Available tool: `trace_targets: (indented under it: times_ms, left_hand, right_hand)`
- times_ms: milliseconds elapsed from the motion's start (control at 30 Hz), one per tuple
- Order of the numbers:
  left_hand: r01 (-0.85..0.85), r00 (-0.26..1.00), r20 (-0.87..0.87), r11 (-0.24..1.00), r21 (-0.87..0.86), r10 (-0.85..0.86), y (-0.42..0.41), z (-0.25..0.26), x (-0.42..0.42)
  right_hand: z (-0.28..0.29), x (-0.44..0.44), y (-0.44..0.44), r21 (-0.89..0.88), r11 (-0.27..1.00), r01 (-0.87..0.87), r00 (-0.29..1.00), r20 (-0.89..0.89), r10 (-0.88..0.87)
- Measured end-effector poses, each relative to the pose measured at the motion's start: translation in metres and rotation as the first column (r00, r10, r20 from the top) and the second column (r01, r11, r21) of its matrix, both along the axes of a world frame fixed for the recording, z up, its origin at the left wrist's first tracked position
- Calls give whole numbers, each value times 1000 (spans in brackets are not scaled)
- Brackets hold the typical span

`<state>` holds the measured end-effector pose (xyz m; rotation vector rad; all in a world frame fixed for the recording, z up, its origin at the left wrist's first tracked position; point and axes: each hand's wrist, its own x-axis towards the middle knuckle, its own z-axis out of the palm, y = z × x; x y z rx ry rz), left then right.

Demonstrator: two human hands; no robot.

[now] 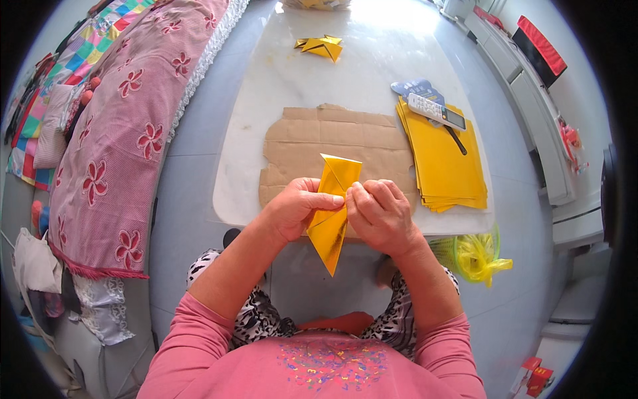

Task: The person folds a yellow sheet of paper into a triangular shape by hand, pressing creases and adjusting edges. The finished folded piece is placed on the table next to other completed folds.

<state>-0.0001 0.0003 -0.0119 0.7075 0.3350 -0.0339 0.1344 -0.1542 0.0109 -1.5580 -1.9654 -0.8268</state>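
A folded sheet of shiny gold paper is held upright between my hands, above the near edge of a brown cardboard sheet. My left hand pinches its left side, with the thumb lying across the front. The fingertips of my right hand grip its right edge near the middle. Crease lines run across the paper, and its lower end comes to a point. To the right lies a stack of yellow-gold paper sheets. Folded gold paper pieces rest farther back on the white table.
The white table has rounded corners. A white remote control and a dark slim object lie on the stack. A green basket with a yellow plastic bag stands below right. A sofa with a pink cover is left.
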Motion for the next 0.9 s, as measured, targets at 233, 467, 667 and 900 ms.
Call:
trace_targets:
  times_ms: [233,467,667,900]
  left_hand:
    - [-140,990,45,983,116,135,-1,10,-1]
    - [-182,982,87,964,193,168,-5,14,0]
    - [-202,979,92,879,432,180,-7,17,0]
    - [-251,968,144,780,573,206,-16,15,2]
  right_hand:
    - [-2,-10,2,-100,983,152,660,-730,-176]
    - [0,-12,2,-105,930,-352,-250,-947,-202]
    - [-3,-11,4,-143,929,-340,-185,-959,-215]
    - [-4,-8,3,-155,932,-327,-248,-938,-243]
